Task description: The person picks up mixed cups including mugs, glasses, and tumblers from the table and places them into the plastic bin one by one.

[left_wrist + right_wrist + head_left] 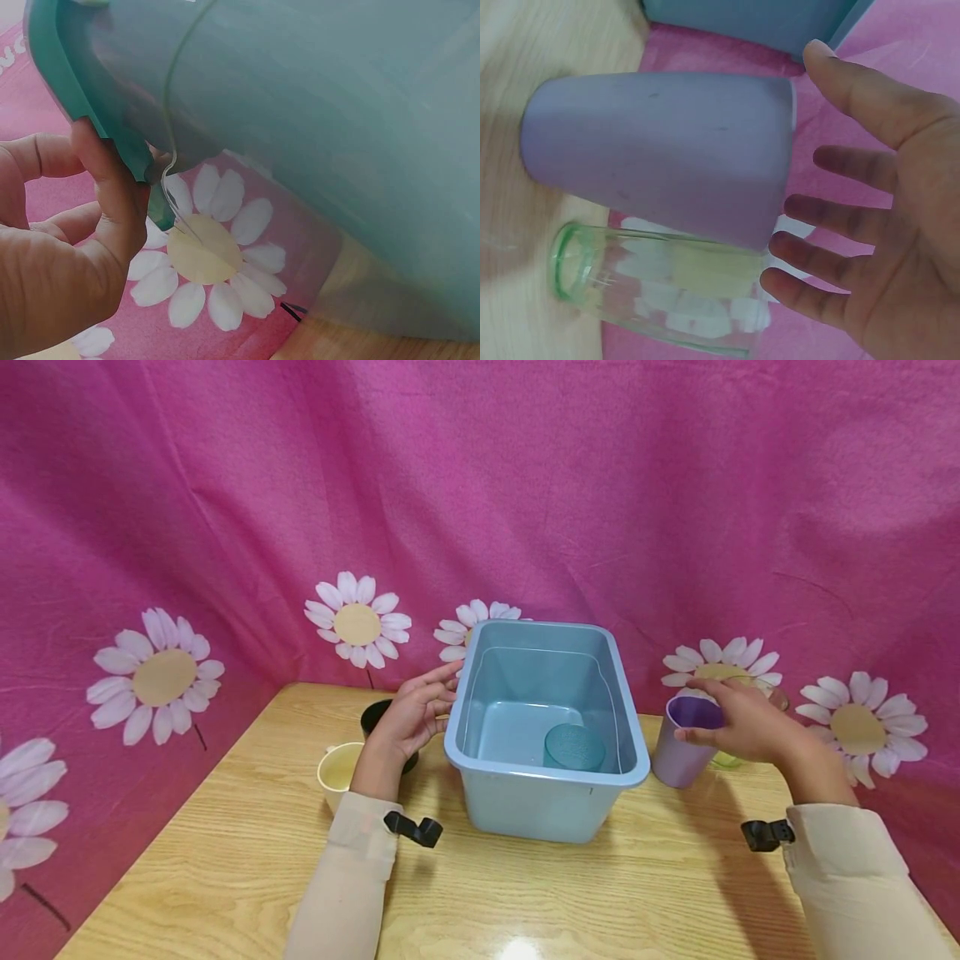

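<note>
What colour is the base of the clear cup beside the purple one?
Green; the base shows best in the right wrist view.

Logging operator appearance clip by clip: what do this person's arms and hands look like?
The left sleeve and right sleeve are plain, pale beige, and reach the wrists. The left mount and right mount, small angular wrist fittings, are black. The left hand and right hand are ungloved.
</note>
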